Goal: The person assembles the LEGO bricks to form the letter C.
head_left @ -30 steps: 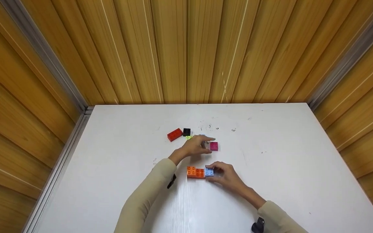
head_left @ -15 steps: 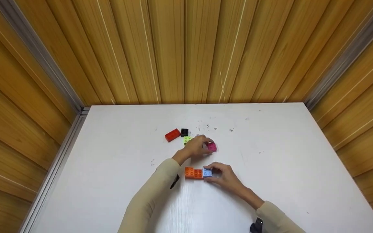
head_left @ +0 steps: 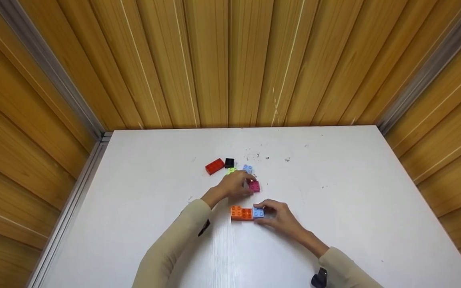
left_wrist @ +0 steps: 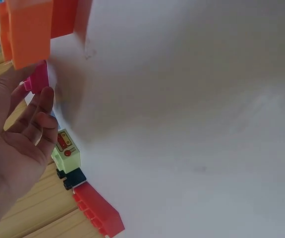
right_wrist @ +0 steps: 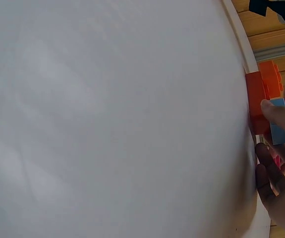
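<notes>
Between thumb and fingers, my left hand (head_left: pixel 232 184) pinches a magenta building brick (head_left: pixel 255 186), which shows low against the white table in the left wrist view. My right hand (head_left: pixel 280 217) grips a light blue brick (head_left: pixel 258 212) by its sides. That blue brick sits on the right end of a red-orange brick (right_wrist: pixel 256 101), and an orange brick (head_left: pixel 236 211) is mounted on the left end. Red-orange studs show between the two upper bricks. This joined piece lies nearer the front than the magenta brick.
Beyond my left hand lie a red brick (head_left: pixel 215 166), a black brick (head_left: pixel 229 163), a second light blue brick (head_left: pixel 247 169) and a light green brick (left_wrist: pixel 66 151) with a printed side. Wooden panels (head_left: pixel 230 64) wall in the white table (head_left: pixel 334 208).
My left hand has closed its fingers on the magenta brick and drawn it left and toward the front, uncovering the far light blue brick. My right hand stays on its brick.
</notes>
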The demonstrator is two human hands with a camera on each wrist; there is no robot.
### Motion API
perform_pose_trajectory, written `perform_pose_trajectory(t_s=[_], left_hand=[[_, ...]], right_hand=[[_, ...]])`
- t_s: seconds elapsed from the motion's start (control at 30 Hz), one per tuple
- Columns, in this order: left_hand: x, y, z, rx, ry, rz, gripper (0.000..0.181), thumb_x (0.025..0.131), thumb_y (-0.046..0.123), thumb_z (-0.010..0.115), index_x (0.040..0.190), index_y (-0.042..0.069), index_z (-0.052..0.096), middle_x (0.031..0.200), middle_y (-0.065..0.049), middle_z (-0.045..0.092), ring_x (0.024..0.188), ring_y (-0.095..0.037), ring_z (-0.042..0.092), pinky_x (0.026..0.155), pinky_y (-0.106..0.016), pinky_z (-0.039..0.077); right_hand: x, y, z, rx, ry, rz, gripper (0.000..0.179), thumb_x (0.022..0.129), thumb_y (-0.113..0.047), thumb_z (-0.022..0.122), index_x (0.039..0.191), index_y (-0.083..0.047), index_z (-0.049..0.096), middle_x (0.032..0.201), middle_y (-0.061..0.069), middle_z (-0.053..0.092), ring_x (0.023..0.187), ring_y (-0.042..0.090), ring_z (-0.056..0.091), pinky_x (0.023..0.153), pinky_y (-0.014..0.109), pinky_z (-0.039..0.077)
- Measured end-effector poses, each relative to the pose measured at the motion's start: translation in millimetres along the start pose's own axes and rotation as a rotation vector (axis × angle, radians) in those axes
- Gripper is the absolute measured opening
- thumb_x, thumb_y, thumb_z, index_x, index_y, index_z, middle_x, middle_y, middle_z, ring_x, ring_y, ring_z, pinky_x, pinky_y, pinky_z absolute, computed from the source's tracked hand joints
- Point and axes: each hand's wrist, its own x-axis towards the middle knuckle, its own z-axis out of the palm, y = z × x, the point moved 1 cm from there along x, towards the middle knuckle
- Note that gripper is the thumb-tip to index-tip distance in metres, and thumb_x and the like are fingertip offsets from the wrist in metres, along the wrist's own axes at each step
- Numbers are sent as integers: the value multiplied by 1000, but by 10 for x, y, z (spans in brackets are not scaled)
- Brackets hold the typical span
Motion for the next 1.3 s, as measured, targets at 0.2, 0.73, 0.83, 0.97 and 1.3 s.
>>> perform_pose_trajectory(t_s=[0.2,0.73,0.83,0.97,1.3], left_hand=[[-215,-122,-169,-7,31,30,37,91,22,78,127,11,72,121,-9,73,101,-23,65,88,-35,55],[-904,-196,-518,-130,37,131,34,91,15,77,122,3,73,110,-11,76,83,-21,68,75,-27,55],[-1010,-170,-461,-141,9,121,33,90,15,77,122,4,73,110,-10,76,80,-18,67,73,-24,55],[-1086,-135,-378,-155,-6,93,35,91,16,77,124,7,72,113,-8,76,78,-13,66,71,-21,54],[-1128,-140,-289,-116,-11,87,36,94,20,75,129,14,70,117,-3,76,77,-7,62,71,-21,47]], right_hand=[[11,-26,-36,16,-27,43,36,79,-8,86,113,-5,74,106,13,76,88,28,68,80,35,57],[15,-36,-51,-37,-55,35,36,81,-13,85,115,-8,73,107,7,76,91,10,65,81,25,55],[6,-52,-56,-91,-40,26,37,80,-14,87,114,-9,74,106,4,76,92,11,65,85,26,52],[5,-67,-57,-123,-15,18,38,77,-13,88,112,-10,74,105,2,76,94,14,66,87,27,50],[82,-40,-13,-98,-29,3,34,80,-14,87,111,-8,74,106,7,77,89,17,64,81,26,52]])
